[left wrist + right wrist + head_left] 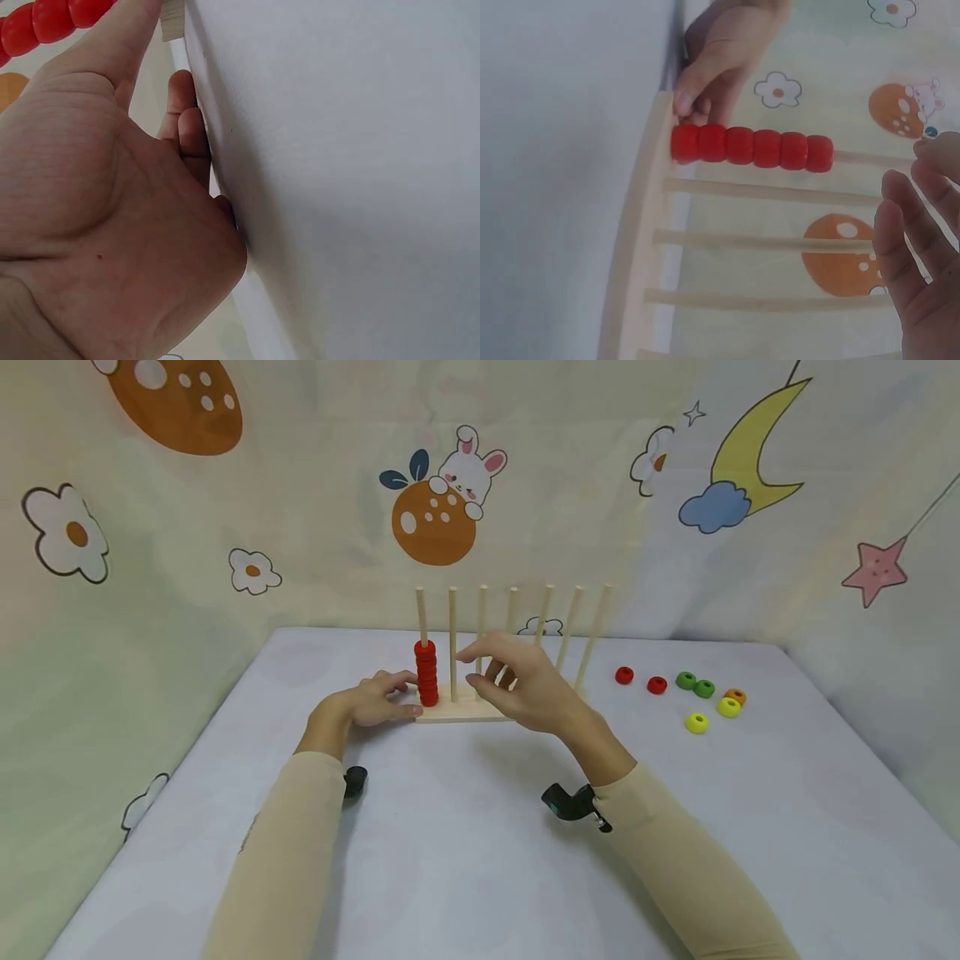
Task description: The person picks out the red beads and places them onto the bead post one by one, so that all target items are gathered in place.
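Note:
A wooden bead rack (465,713) with upright rods stands at the back of the table. Red beads (426,675) are stacked on its leftmost rod, as the right wrist view (739,146) also shows. My left hand (367,700) holds the left end of the base, thumb at the front and fingers behind it, partly hidden. In front of the rods, my right hand (521,685) hangs raised beside the second rod (453,643). Its fingers are loosely bent, with a gap between thumb and index finger and no bead visible there.
Loose beads lie right of the rack: a red bead (624,675), another red bead (657,685), a green bead (686,680), an orange bead (737,696), a yellow bead (696,722) and others. A printed cloth (322,510) hangs behind the white table (450,843).

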Demonstrator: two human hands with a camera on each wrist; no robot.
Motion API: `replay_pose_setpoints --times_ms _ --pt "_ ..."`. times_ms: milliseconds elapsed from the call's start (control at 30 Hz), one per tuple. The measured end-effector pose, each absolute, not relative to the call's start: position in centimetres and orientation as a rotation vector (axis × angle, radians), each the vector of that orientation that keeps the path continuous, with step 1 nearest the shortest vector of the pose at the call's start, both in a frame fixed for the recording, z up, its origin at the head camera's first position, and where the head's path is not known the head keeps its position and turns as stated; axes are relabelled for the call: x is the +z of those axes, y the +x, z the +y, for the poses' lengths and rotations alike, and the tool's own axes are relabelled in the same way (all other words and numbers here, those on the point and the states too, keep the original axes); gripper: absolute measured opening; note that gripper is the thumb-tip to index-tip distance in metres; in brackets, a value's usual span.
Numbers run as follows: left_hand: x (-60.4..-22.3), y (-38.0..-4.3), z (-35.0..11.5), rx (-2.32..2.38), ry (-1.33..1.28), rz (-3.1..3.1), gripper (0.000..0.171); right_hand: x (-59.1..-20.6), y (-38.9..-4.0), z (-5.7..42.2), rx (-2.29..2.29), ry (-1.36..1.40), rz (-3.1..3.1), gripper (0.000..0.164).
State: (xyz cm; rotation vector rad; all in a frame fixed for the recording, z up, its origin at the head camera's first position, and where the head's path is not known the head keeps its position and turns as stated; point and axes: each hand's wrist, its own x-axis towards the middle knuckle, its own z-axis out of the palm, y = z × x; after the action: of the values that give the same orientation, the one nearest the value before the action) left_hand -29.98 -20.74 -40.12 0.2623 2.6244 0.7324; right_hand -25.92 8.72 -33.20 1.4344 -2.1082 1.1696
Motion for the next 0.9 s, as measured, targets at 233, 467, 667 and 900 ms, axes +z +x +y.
replay_pose_setpoints --times_ms 233,467,667,900 --pt "-39.7 -29.6 -21.3 0.77 0.282 2.609 0.068 -34.2 -25.7 9.1 1.168 1.409 -2.166 0.028" --pt "-39.7 -29.6 -21.2 0.754 0.294 2.618 0.066 -35.1 -26.2 10.7 1.163 1.362 -2.225 0.027" --pt "-39.9 -29.6 -20.7 0.776 0.312 2.609 0.065 -35.8 -26.5 12.7 1.154 1.292 -2.307 0.028" --pt "-40.0 -29.6 -20.8 0.77 0.316 2.62 0.065 -36.0 -26.6 14.0 1.148 1.257 -2.347 0.028"
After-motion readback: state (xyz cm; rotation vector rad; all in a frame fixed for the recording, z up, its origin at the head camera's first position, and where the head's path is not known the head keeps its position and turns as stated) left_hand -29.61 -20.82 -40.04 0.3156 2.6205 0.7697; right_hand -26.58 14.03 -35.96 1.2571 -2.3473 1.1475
